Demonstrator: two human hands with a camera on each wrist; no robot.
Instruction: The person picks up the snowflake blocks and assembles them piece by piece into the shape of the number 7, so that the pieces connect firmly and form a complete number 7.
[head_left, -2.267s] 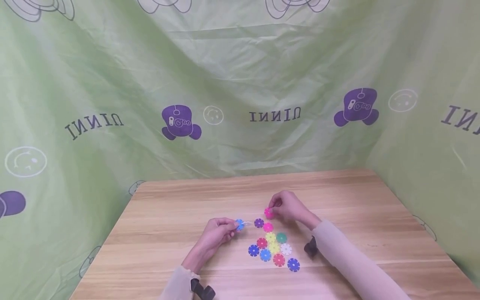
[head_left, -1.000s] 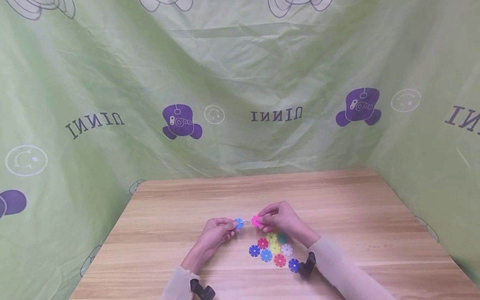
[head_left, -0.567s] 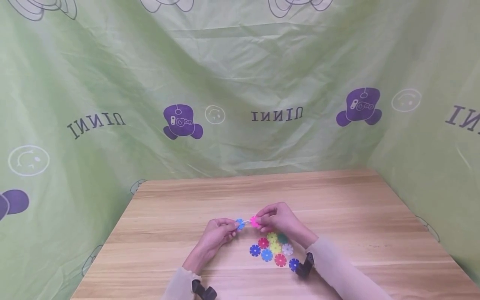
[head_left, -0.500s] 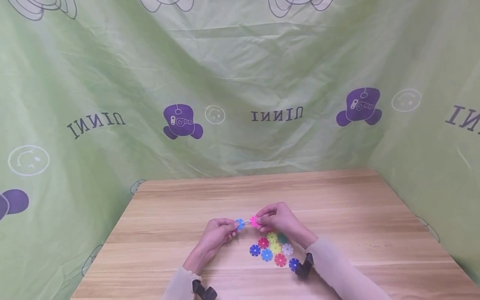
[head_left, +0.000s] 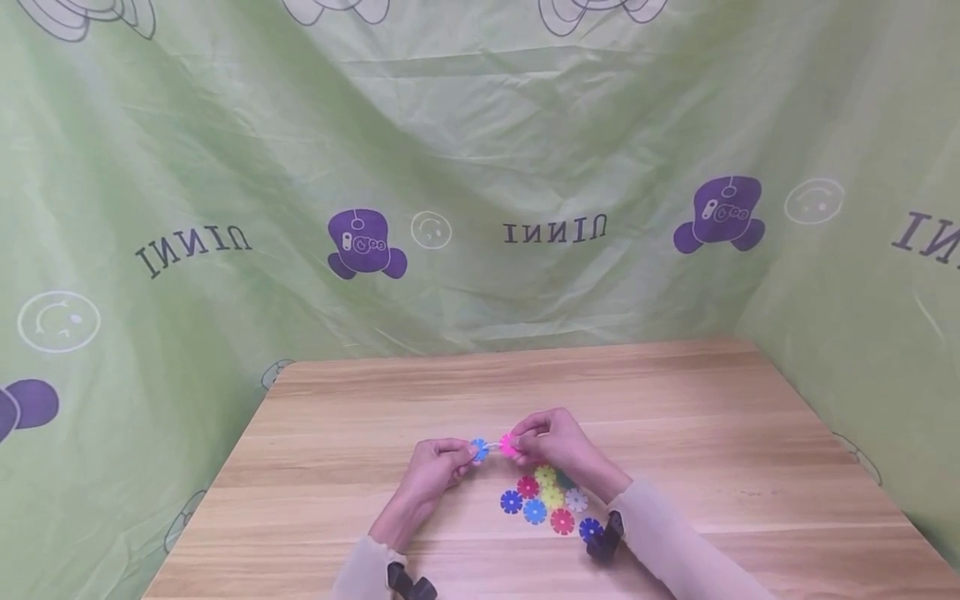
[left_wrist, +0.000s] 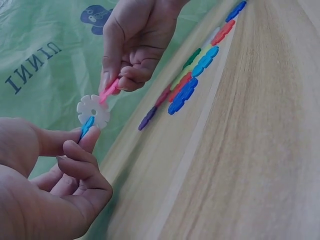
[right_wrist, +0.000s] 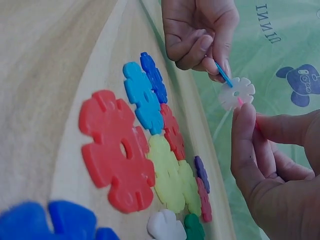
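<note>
My left hand (head_left: pixel 429 477) pinches a light blue snowflake disc (head_left: pixel 479 450) between thumb and fingers. A white snowflake disc (left_wrist: pixel 93 111) stands edge-on to the head camera, with the blue disc slotted into its rim. From the other side my right hand (head_left: pixel 561 444) pinches a pink snowflake disc (head_left: pixel 507 445), whose edge meets the white disc's rim opposite the blue one. In the right wrist view the pink edge (right_wrist: pixel 240 101) sits at a notch of the white disc; how deep it goes is hard to tell. All three are held above the table.
Loose discs lie flat on the wooden table (head_left: pixel 337 400), partly under my right forearm: dark blue (head_left: pixel 512 502), red (head_left: pixel 562 522), yellow (head_left: pixel 552 497), white (head_left: pixel 577 500) and others. A purple disc (left_wrist: pixel 147 118) lies nearest the hands. Green cloth (head_left: pixel 450 125) hangs behind.
The right hand has brought the pink disc left and down, from clear of the white disc to its rim. Lately it has edged slightly farther left. The left hand has stayed nearly still.
</note>
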